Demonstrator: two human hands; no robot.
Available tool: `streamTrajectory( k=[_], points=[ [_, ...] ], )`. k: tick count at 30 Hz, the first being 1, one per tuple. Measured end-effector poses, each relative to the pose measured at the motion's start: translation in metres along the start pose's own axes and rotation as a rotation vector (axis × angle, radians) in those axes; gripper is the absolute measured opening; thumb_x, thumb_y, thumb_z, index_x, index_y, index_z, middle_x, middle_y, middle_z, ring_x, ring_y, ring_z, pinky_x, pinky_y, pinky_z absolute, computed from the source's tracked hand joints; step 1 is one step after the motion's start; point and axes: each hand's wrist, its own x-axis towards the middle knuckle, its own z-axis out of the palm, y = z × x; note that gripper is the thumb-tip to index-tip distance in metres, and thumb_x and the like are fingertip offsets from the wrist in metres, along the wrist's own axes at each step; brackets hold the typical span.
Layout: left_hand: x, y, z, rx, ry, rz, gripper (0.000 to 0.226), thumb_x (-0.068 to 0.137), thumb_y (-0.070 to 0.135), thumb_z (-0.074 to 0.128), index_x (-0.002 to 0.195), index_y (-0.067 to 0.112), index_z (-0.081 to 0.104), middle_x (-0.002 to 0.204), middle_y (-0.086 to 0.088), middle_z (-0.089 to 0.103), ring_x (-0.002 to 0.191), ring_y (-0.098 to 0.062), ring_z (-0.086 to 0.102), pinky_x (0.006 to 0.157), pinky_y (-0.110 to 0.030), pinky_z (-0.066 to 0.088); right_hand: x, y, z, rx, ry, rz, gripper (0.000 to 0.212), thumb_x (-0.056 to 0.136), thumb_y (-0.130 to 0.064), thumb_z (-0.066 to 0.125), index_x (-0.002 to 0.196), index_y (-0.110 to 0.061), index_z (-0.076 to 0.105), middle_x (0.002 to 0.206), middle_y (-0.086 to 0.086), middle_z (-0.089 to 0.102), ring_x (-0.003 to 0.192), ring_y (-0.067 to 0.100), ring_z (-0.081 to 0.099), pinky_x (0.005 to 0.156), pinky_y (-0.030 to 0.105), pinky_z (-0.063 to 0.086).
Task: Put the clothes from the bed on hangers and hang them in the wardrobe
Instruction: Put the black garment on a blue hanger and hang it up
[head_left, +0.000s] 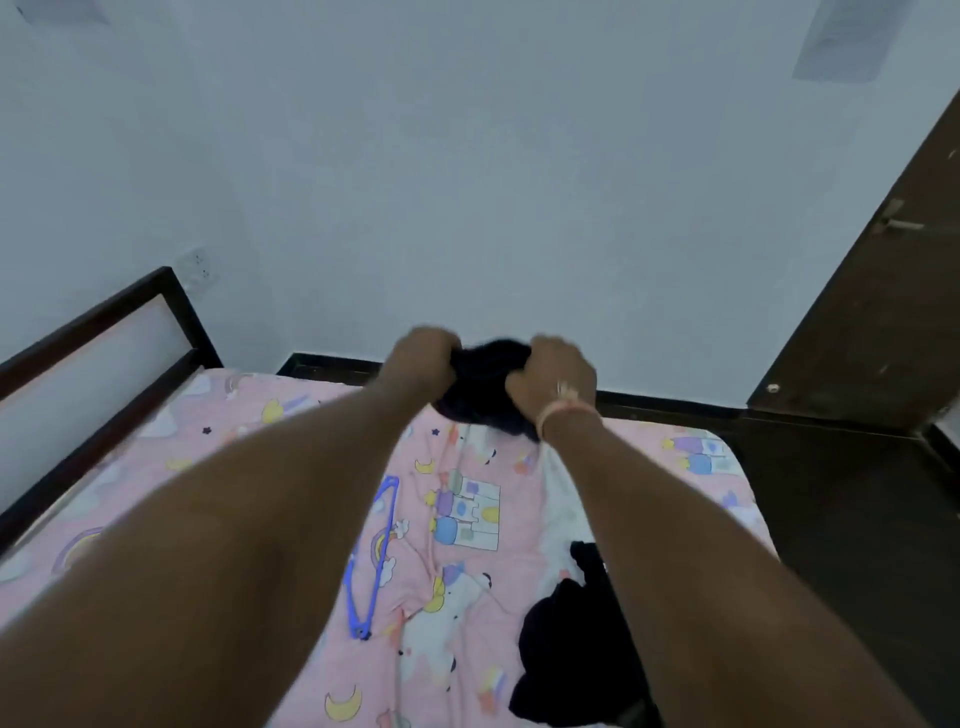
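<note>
Both arms are stretched out over the far end of the bed (218, 457), the left hand (423, 358) and right hand (553, 376) each curled tight into a bunched dark garment (483, 384) held up between them, above the pink cartoon-print sheet. By my reckoning the job is barely under way: the blue hanger (376, 558) lies bare on the sheet and another dark piece of clothing (563, 639) sits crumpled near the right forearm. I can't see the wardrobe from here, so nothing shows as hung.
</note>
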Motion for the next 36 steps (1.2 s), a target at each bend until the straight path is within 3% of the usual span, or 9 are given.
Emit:
streamTrajectory(
  k=[4, 6, 10, 13, 17, 23, 30, 36],
  points=[
    [-0.076, -0.018, 0.075, 0.001, -0.293, -0.018, 0.022, 0.077, 0.016, 0.073, 0.099, 0.021, 0.076, 0.093, -0.006, 0.072, 0.09, -0.027, 0.07, 0.077, -0.032, 0.055, -0.093, 0.026, 0.067, 0.058, -0.241, 0.183, 0.024, 0.068, -0.026, 0.061, 0.091, -0.018, 0.064, 0.086, 0.002, 0.068, 0.085, 0.027, 0.067, 0.067, 0.029, 0.052],
    [-0.113, -0.035, 0.11, 0.015, -0.4, -0.015, 0.019, 0.08, 0.018, 0.074, 0.099, 0.021, 0.075, 0.09, -0.005, 0.07, 0.088, -0.026, 0.07, 0.075, -0.031, 0.054, -0.135, 0.036, 0.095, 0.019, -0.333, 0.188, 0.021, 0.07, -0.026, 0.058, 0.089, -0.019, 0.06, 0.09, 0.003, 0.068, 0.091, 0.027, 0.067, 0.073, 0.032, 0.055],
    [-0.18, -0.065, 0.171, 0.05, -0.509, -0.02, 0.02, 0.089, 0.009, 0.054, 0.098, 0.015, 0.071, 0.093, -0.005, 0.063, 0.095, -0.029, 0.068, 0.075, -0.032, 0.052, -0.206, 0.039, 0.139, -0.095, -0.514, 0.196, 0.011, 0.083, -0.019, 0.056, 0.09, -0.02, 0.047, 0.105, 0.006, 0.066, 0.102, 0.029, 0.064, 0.082, 0.035, 0.054],
    [-0.219, -0.078, 0.198, 0.066, -0.577, 0.002, 0.024, 0.089, 0.006, 0.052, 0.101, 0.014, 0.071, 0.109, -0.01, 0.068, 0.103, -0.03, 0.066, 0.086, -0.037, 0.055, -0.251, 0.039, 0.165, -0.115, -0.642, 0.27, 0.016, 0.087, -0.02, 0.061, 0.102, -0.019, 0.055, 0.111, 0.006, 0.066, 0.104, 0.029, 0.063, 0.083, 0.037, 0.054],
    [-0.257, -0.091, 0.22, 0.093, -0.698, 0.004, 0.025, 0.09, 0.003, 0.053, 0.107, 0.012, 0.07, 0.112, -0.011, 0.068, 0.104, -0.03, 0.067, 0.086, -0.037, 0.054, -0.301, 0.034, 0.185, -0.137, -0.709, 0.303, 0.027, 0.09, -0.013, 0.06, 0.117, -0.015, 0.058, 0.116, 0.009, 0.065, 0.108, 0.031, 0.064, 0.083, 0.038, 0.053],
    [-0.296, -0.106, 0.232, 0.06, -0.713, -0.025, 0.031, 0.09, 0.003, 0.053, 0.113, 0.012, 0.071, 0.116, -0.011, 0.069, 0.107, -0.03, 0.067, 0.089, -0.036, 0.054, -0.344, 0.029, 0.2, -0.131, -0.712, 0.332, 0.026, 0.091, -0.011, 0.058, 0.117, -0.012, 0.059, 0.12, 0.011, 0.065, 0.114, 0.032, 0.062, 0.09, 0.038, 0.051],
    [-0.337, -0.104, 0.236, 0.061, -0.665, -0.044, 0.045, 0.093, 0.005, 0.052, 0.135, 0.019, 0.062, 0.132, -0.009, 0.061, 0.121, -0.029, 0.06, 0.099, -0.034, 0.048, -0.374, 0.035, 0.198, -0.14, -0.713, 0.288, 0.028, 0.092, -0.007, 0.053, 0.12, -0.011, 0.056, 0.123, 0.012, 0.064, 0.117, 0.031, 0.06, 0.095, 0.038, 0.051],
    [-0.356, -0.085, 0.229, 0.16, -0.596, -0.054, 0.033, 0.091, 0.006, 0.054, 0.118, 0.018, 0.068, 0.116, -0.007, 0.068, 0.108, -0.027, 0.065, 0.088, -0.035, 0.053, -0.389, 0.049, 0.188, -0.136, -0.718, 0.244, 0.038, 0.091, -0.006, 0.056, 0.128, -0.01, 0.048, 0.128, 0.013, 0.058, 0.122, 0.03, 0.054, 0.095, 0.04, 0.05]
  ],
)
